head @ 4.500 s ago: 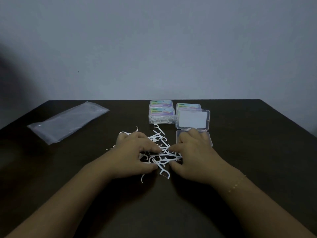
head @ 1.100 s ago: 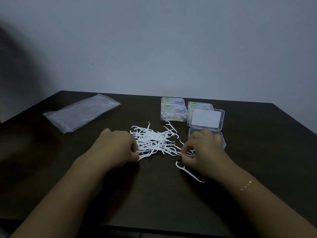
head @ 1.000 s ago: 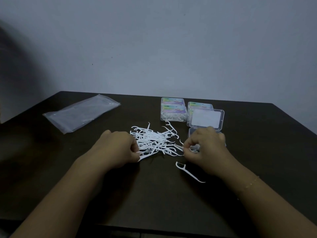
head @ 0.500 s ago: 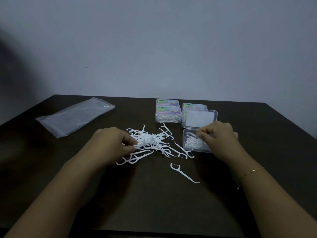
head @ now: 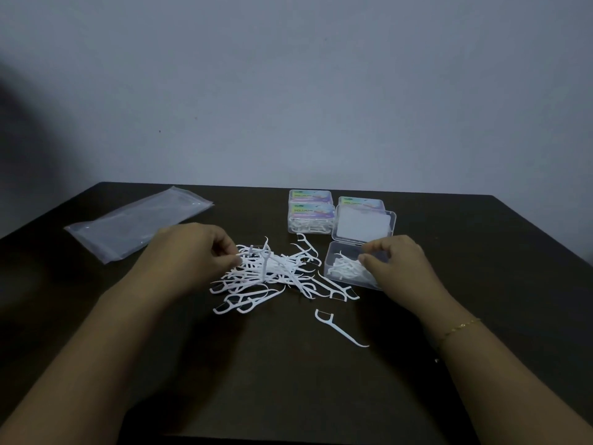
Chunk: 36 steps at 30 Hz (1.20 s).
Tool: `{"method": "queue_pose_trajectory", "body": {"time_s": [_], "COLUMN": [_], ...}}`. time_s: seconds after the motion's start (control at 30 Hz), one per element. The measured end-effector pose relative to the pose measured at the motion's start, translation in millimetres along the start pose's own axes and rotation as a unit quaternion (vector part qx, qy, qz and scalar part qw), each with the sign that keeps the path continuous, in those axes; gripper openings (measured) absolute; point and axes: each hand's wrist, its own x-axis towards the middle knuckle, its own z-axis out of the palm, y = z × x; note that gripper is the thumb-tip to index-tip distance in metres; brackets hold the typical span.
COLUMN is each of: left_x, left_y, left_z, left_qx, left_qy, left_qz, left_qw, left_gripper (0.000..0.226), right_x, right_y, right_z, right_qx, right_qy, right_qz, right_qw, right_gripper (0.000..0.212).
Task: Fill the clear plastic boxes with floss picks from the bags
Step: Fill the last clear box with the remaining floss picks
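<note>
A loose pile of white floss picks (head: 272, 277) lies mid-table. My left hand (head: 189, 258) pinches a few picks at the pile's left edge; one pick stands upright there. The open clear box (head: 330, 263) sits right of the pile, its lid (head: 364, 224) tipped back, with a small bunch of picks inside. My right hand (head: 401, 268) hovers over the box's right half with loosely curled fingers, thumb tip at the picks inside, and I see nothing pinched. A single pick (head: 340, 329) lies apart, nearer me.
Closed, filled boxes stand behind: a stack of two (head: 310, 216) and one more (head: 361, 202) behind the open lid. A flat, empty clear bag (head: 134, 224) lies at the far left. The dark table (head: 288, 380) ends at a wall.
My right hand carried picks from the pile to the open box, where a bunch now lies. My left hand let the bundle spread and shifted to the pile's upper left.
</note>
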Motion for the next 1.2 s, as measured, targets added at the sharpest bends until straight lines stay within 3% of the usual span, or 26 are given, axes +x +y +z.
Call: {"method": "queue_pose_trajectory", "body": {"time_s": [0.37,0.7,0.9,1.03,1.2], "left_x": [23.1,61.8,65.7,60.5,48.6], "left_y": [37.0,100.9,110.3,98.7,76.8], "left_z": [6.7,51.3,65.1,63.9,47.4], "left_qx": [-0.044,0.065,0.081,0.081,0.074], "left_qy": [0.041,0.045,0.028,0.026,-0.005], "left_qz": [0.075,0.183,0.212,0.200,0.197], "left_qw": [0.995,0.980,0.973,0.976,0.978], "left_gripper": [0.013,0.023,0.034,0.030,0.024], "right_x": [-3.7,-0.6,3.4,4.5,-6.3], "right_y": [-3.3,-0.3,1.6,1.9,-7.0], "right_z": [-3.3,-6.8,-5.6,-4.2,-4.7], "right_qx": [0.034,0.030,0.006,-0.019,-0.109], "right_qy": [0.056,0.109,0.101,0.101,0.048], "right_qz": [-0.037,-0.030,-0.019,-0.024,-0.098], "right_qw": [0.997,0.993,0.995,0.994,0.988], "right_gripper": [0.017,0.014,0.017,0.018,0.021]}}
